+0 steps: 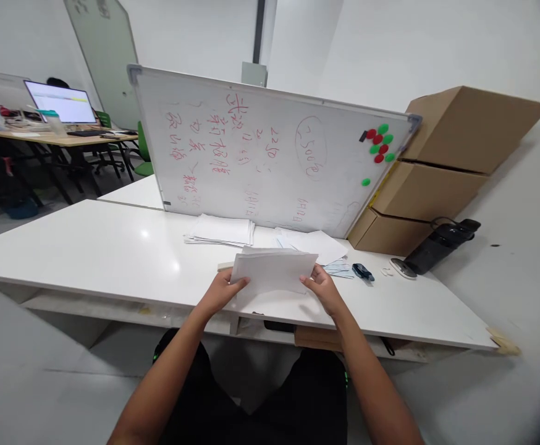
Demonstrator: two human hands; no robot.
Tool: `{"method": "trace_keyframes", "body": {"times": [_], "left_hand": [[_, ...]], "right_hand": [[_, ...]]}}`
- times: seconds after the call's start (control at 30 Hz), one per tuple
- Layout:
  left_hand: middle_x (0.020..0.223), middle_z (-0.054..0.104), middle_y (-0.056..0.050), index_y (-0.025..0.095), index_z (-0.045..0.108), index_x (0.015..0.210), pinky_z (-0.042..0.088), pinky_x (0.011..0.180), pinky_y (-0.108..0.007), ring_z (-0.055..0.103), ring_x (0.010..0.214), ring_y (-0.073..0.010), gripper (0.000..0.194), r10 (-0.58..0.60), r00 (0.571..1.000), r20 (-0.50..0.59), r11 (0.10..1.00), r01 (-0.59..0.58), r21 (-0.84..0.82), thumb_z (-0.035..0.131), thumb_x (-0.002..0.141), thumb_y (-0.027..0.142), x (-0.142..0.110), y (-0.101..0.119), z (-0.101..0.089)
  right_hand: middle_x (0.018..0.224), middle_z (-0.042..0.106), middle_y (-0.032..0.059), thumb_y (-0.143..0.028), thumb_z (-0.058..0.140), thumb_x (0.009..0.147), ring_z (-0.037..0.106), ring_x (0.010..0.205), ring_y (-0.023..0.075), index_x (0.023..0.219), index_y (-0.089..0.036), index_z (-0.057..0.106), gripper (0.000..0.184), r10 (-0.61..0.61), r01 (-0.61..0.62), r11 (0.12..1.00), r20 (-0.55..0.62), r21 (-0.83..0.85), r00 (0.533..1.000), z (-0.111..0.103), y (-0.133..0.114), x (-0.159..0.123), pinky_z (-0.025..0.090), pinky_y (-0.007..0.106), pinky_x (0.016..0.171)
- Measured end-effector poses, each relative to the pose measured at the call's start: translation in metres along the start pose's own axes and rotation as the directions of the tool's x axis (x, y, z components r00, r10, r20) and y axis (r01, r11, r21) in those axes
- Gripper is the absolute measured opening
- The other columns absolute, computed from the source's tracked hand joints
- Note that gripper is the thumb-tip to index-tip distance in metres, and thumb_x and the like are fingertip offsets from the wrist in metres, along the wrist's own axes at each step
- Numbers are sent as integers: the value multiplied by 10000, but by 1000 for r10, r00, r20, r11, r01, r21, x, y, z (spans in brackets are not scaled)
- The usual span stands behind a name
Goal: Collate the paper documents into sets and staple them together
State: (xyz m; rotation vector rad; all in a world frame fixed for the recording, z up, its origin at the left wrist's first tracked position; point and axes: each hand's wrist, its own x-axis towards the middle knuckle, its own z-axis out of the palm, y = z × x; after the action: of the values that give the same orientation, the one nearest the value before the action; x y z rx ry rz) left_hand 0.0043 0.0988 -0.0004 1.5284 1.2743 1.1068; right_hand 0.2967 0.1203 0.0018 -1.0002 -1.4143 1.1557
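Observation:
Between my two hands, a small stack of white paper sheets (274,273) is held up just above the desk, tilted toward me. My left hand (223,290) grips its left edge, thumb in front and fingers behind. On the right edge, my right hand (323,287) pinches it the same way. Behind it lies a neat pile of white paper (221,230). Loose white sheets (323,247) are spread to the right, with bluish printed slips (339,268) partly under them. A pale flat item (225,266) shows behind my left hand, mostly hidden.
A whiteboard (261,154) with red writing and magnets leans at the back of the white desk (89,247). At right are stacked cardboard boxes (437,185), a black bottle (441,246), a computer mouse (403,268) and a dark blue object (362,272). An open shelf (126,308) runs beneath.

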Motion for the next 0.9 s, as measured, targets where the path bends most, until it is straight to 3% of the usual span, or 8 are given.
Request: {"method": "trace_keyframes", "body": {"times": [0.23,0.37,0.57,0.9], "left_hand": [[1113,715,-96,161,690,1076,528,900,-407,649,1060,-303,486,-8,999,-31,994,4,-106,717,731,503,-2,-16,-11],[1110,715,-114,136,690,1068,526,904,-424,645,1064,-318,517,-3,999,-49,974,-9,-228,753,698,493,2,-14,-8],[1121,712,-119,132,692,1071,522,911,-443,650,1056,-314,502,-40,997,66,945,59,-321,745,720,487,5,-12,-1],[1225,664,-132,138,640,1184,496,968,-436,623,1120,-307,609,-76,992,104,953,103,-285,748,707,501,0,-1,6]], "right_hand": [[1277,627,83,-413,778,704,566,1183,235,1251,-244,531,623,9,-13,993,38,117,999,1,4,13,406,407,1040],[1215,665,74,-410,781,699,599,1124,232,1176,-224,613,538,51,-69,992,159,107,986,2,8,17,411,397,1023],[1023,734,53,-401,826,631,655,955,223,1024,-196,682,467,97,-100,983,22,156,995,11,20,14,458,383,932],[1015,738,65,-444,809,630,662,979,261,987,-181,718,453,210,-213,977,89,30,974,5,19,-3,490,411,919]]}}
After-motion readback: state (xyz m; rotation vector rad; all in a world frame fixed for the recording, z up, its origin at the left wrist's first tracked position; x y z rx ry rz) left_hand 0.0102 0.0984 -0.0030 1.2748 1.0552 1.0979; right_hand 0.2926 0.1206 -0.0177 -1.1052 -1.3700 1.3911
